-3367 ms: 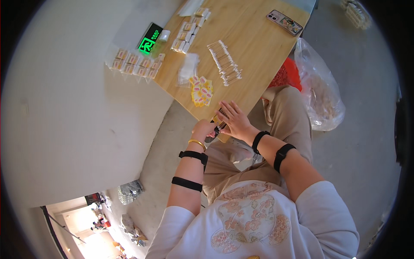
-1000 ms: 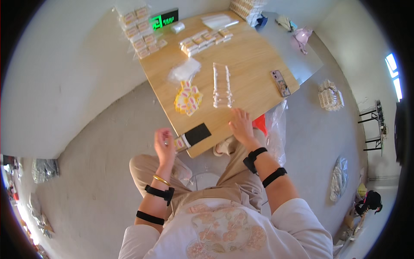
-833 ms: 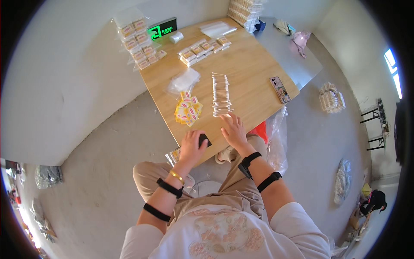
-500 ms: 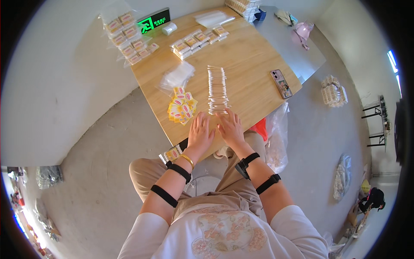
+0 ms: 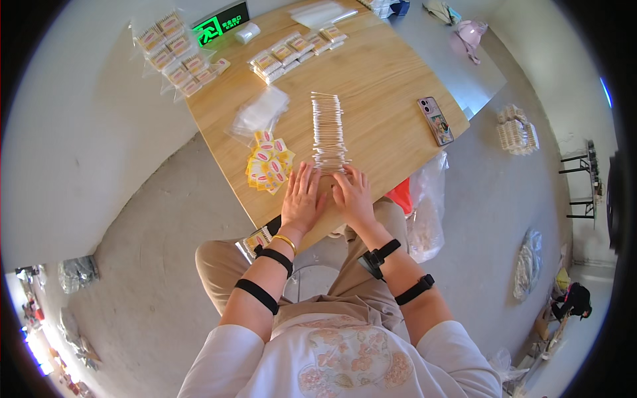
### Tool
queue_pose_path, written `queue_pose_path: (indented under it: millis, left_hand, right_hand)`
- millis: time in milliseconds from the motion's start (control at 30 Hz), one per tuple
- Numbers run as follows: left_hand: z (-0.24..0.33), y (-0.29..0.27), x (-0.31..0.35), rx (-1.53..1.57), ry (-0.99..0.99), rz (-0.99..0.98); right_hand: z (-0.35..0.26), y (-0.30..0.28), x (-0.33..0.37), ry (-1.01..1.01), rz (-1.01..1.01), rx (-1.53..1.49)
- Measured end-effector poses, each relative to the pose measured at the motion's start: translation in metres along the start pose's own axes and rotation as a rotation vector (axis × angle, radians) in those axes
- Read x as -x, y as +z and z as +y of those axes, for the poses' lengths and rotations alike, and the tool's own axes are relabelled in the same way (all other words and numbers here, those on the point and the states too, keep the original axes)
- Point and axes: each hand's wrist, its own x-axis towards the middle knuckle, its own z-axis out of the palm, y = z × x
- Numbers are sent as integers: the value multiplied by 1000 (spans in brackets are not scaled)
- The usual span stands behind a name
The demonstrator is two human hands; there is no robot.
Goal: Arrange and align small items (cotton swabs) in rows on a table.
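A long column of cotton swabs (image 5: 328, 126) lies on the wooden table, stacked sideways one after another toward me. At its near end my left hand (image 5: 304, 202) rests on the tabletop, fingers stretched out and together, fingertips beside the lowest swabs. My right hand (image 5: 354, 199) is at the other side of that end, fingers bent a little and apart from the thumb, tips at the swab ends. Neither hand holds anything I can see. Just left of my left hand is a loose heap of yellow and white printed cards (image 5: 269, 164).
Behind the cards lie clear plastic bags (image 5: 261, 111). Packed swab bundles (image 5: 295, 52) form a row farther back, with more bagged packs (image 5: 174, 53) at the back left beside a green-lit sign (image 5: 221, 24). A phone (image 5: 436, 122) lies near the right table edge.
The view has shifted slightly, so the table appears a little farther left. Both hands stay by the near end of the column; my right fingers sit slightly closer against the swabs.
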Motion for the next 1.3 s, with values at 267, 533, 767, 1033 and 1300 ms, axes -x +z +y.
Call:
queue_pose_path:
  millis: [267,533,767,1033,1300]
  left_hand:
    - [0,-1,0,-34,13,8]
    - [0,-4,0,-32,5,-25]
    - [0,-4,0,-19,-9,-27]
    - [-1,-3,0,3,-3,8]
    - [1,-4,0,-27,11,7]
  right_hand:
    - [5,-5,-14,-38,23,-61]
    - [8,-1,-28,-135,40,-34]
    - [6,0,-32,-95,-6,-9]
    - [5,-2,-32,-94,-10,22]
    - [6,-4,-44,-99,4,23]
